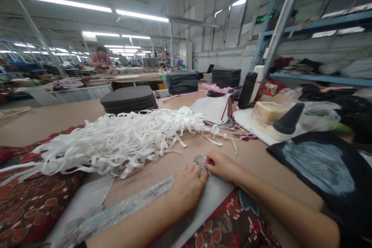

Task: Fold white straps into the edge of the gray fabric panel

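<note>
Both hands meet at the far end of a pale grey fabric piece [216,192] on the table. My left hand [188,184] rests on it with fingers curled over its folded end. My right hand [218,166] pinches the edge there, thumb and forefinger together. A small crumpled grey bit [199,159] of the fabric sticks out beyond the fingers. What lies under my left palm is hidden. Dark patterned fabric [223,221] with red and floral motifs lies by my right forearm. A bluish mottled strip [128,209] runs beside my left forearm.
A big heap of white tape strips [130,139] lies ahead, left of my hands. Beyond it stand stacked dark grey pads [129,99]. Small scissors [245,136], a black cone [289,119] and a chalk-marked black cloth [318,162] are at right. A person [100,60] works far back.
</note>
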Demonstrator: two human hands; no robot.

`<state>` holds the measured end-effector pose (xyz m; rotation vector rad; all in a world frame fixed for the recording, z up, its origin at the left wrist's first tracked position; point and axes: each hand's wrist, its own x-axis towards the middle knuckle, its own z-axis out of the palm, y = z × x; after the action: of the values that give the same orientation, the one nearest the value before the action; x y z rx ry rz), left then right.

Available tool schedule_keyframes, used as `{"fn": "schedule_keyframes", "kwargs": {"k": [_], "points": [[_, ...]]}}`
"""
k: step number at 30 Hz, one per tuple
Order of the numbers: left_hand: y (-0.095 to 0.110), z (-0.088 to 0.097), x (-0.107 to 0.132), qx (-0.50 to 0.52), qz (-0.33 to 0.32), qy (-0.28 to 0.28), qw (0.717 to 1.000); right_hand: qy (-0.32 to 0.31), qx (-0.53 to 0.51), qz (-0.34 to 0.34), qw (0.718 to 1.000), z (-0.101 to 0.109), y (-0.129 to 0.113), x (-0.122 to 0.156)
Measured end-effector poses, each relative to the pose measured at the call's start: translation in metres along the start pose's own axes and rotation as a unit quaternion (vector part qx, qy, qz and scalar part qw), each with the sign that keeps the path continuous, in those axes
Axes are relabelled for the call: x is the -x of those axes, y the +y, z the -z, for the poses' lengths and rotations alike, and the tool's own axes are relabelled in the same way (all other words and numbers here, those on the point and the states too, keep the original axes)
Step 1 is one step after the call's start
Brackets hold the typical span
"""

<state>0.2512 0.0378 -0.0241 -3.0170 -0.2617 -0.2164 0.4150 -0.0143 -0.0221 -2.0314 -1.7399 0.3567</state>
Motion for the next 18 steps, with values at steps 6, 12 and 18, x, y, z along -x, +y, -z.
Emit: {"fn": "schedule_keyframes", "kwargs": {"k": [6, 12, 18], "points": [[0.003, 0.007, 0.003, -0.001, 0.014, -0.012, 1.0, -0.02, 0.001, 0.01, 1.0, 0.004, -0.001, -0.001], [0.002, 0.012, 0.024, 0.02, 0.051, -0.045, 0.998, -0.007, -0.011, 0.002, 1.0, 0.003, 0.002, 0.002], [-0.013, 0.025, 0.082, 0.124, 0.181, -0.112, 0.969, -0.002, -0.015, 0.0, 1.0, -0.001, 0.005, 0.001]]}}
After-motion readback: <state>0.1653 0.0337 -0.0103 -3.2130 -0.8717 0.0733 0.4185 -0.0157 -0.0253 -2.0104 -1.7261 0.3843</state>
